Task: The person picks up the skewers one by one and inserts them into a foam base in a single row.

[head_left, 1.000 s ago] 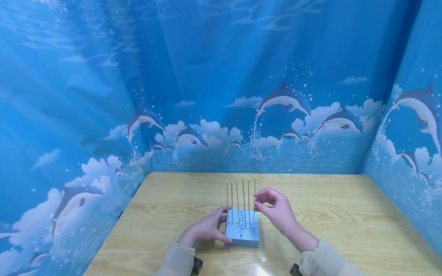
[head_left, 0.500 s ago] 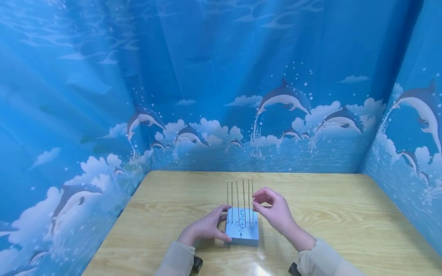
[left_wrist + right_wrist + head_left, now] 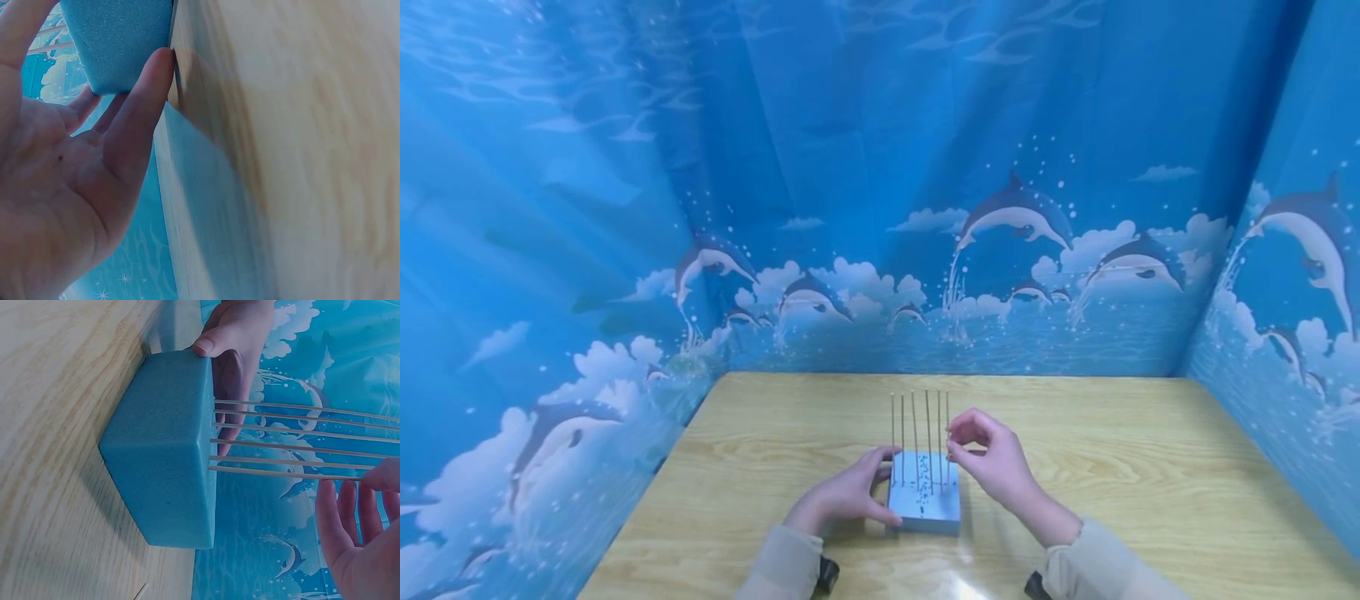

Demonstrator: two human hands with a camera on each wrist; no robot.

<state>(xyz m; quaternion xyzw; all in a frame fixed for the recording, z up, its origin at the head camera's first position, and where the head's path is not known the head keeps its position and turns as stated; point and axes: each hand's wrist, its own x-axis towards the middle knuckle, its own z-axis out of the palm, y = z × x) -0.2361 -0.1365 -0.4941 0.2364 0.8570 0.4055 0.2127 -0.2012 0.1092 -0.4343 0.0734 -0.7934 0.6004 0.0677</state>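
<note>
A blue foam block (image 3: 910, 508) sits on the table, its pale top speckled with small dark holes. Several thin wooden sticks (image 3: 287, 414) stand upright in a row across it. My left hand (image 3: 846, 492) holds the block at its left side, thumb at the near corner and fingers at the far side; the left wrist view shows the thumb (image 3: 147, 94) against the foam (image 3: 122, 44). My right hand (image 3: 996, 462) pinches the rightmost stick (image 3: 281, 474) between thumb and fingertips, above the block. That stick's lower end meets the block's top; how deep it sits cannot be seen.
The wood-grain table (image 3: 760, 442) extends around the block on all sides. A blue curtain (image 3: 850, 167) printed with dolphins hangs behind and at both sides. In the right wrist view, a loose stick end (image 3: 141, 591) lies on the tabletop.
My right hand has shifted slightly left, and the pinched stick's top has moved left, closer to the neighbouring stick. My left hand and the block have stayed in place.
</note>
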